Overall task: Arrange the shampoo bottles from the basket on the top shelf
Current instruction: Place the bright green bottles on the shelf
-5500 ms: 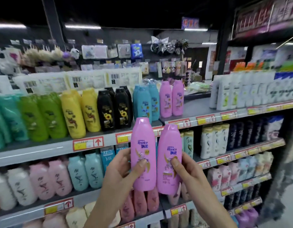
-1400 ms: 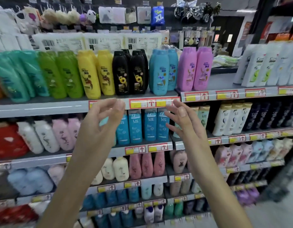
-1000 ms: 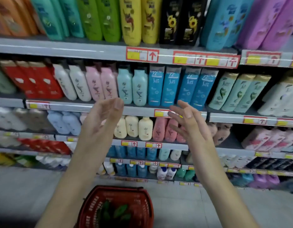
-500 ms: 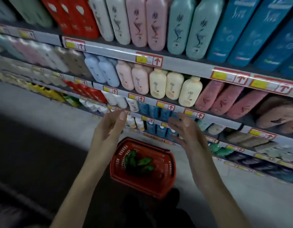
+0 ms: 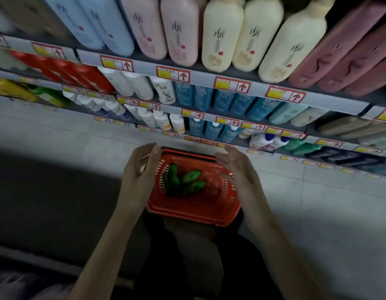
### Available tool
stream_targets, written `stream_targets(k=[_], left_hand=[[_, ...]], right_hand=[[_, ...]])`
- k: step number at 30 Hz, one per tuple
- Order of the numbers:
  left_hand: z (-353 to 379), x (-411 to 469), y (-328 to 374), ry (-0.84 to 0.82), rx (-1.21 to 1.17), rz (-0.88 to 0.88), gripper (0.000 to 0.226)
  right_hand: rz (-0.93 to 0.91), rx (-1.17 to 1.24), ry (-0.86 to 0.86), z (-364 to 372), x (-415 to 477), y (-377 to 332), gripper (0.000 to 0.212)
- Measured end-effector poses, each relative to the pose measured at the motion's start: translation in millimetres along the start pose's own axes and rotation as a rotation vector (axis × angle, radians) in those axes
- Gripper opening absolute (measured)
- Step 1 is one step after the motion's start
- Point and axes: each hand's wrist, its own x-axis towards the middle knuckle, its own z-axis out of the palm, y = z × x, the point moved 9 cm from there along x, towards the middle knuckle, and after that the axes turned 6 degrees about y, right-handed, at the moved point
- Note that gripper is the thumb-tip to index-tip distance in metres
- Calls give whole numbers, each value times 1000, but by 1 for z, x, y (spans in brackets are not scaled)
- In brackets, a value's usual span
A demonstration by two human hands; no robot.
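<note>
Shampoo bottles (image 5: 183, 178) in basket (image 5: 194, 211) between hands (image 5: 138, 176) (image 5: 237, 172)

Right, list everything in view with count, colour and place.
basket: one, red, on the floor
green bottles: several, green, in the basket
cream bottles: three, cream, highest shelf in view, centre
pink bottles: two, pale pink, left of the cream ones
pale blue bottles: two, pale blue, left of the pink
rose bottles: three or more, dusky rose, right of the cream
left hand: one, empty, over the basket's left rim
right hand: one, empty, over the basket's right rim
</note>
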Motion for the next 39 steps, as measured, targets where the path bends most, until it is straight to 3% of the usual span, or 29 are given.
stream_targets(k=[3,8,15,21,22,27,31,33,35,39], left_hand=[[-7,26,-56,-8,29,-65,33],[-14,63,-170,-3,61,-242,47],[13,108,-326,-20,122,-403,61],[56,147,-445,5,258,-500,26],[63,153,-459,9,274,-517,20],[95,180,-521,-29,363,-540,32],[100,198,-565,16,417,-574,13],[96,205,-577,65,443,-607,23],[102,211,-593,47,465,-634,12],[115,224,-606,2,487,-619,39]], right_hand=[[69,-12,39,27,26,55,66],[139,-28,62,83,75,148,83],[183,-106,-70,143,146,285,64],[230,-191,-105,158,203,399,52],[239,-210,-105,160,211,414,51],[271,-287,-77,172,249,489,46],[230,-368,-125,190,276,528,43],[229,-428,-141,198,289,541,42],[224,-464,-164,207,302,555,43],[176,-547,-189,219,321,569,42]])
